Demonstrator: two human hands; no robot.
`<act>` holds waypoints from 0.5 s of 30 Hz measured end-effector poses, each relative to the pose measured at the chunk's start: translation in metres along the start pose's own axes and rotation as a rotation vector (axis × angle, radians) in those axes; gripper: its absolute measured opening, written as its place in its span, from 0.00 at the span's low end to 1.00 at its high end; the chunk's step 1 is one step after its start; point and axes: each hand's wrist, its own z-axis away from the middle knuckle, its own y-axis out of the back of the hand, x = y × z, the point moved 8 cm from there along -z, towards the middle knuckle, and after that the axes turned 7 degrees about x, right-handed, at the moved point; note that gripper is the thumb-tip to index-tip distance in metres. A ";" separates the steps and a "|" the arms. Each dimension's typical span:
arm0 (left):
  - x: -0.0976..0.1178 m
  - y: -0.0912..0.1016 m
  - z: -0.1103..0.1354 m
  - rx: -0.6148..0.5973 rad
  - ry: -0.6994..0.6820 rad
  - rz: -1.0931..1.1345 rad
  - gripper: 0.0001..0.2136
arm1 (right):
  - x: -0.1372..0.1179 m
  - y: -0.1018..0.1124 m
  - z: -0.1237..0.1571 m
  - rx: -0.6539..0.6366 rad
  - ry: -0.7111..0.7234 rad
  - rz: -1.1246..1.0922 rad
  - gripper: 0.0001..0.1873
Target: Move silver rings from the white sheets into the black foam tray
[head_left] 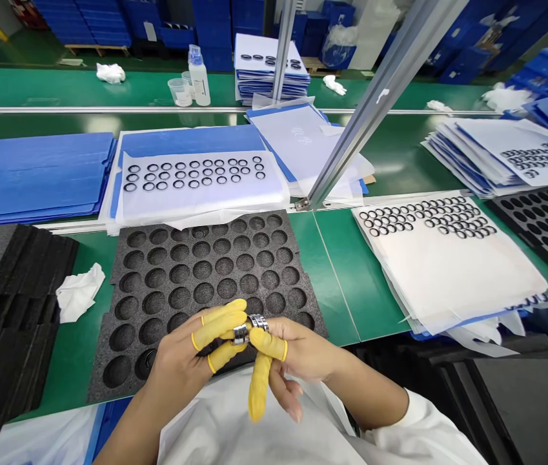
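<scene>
My left hand (pixel 191 352) and my right hand (pixel 288 355) meet low in the middle of the view, fingertips in yellow finger cots. Both pinch small shiny metal rings (pixel 249 328) between them, just over the near edge of a black foam tray (pixel 167 284) with round pockets. Most pockets look bare; one near the front left holds a dark ring (pixel 146 361). Behind the tray lies a white sheet (pixel 206 194) with rows of rings (pixel 196 174) on it.
A second white sheet stack (pixel 457 271) with rings lies at right. Black foam trays (pixel 7 303) are stacked at left, with a crumpled white cloth (pixel 79 292) beside them. A slanted metal post (pixel 375 103) rises centre-right. Blue sheets (pixel 36 174), a bottle (pixel 199 76) and cups stand farther back.
</scene>
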 end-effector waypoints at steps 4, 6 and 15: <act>0.009 -0.001 -0.002 -0.034 -0.148 -0.073 0.19 | 0.002 0.006 0.001 0.045 -0.041 -0.037 0.40; 0.009 -0.001 -0.003 -0.059 -0.163 -0.072 0.18 | 0.002 0.005 0.002 0.033 -0.065 -0.031 0.37; 0.001 -0.002 0.001 -0.044 -0.049 -0.047 0.20 | 0.002 0.000 -0.001 -0.035 -0.072 -0.049 0.31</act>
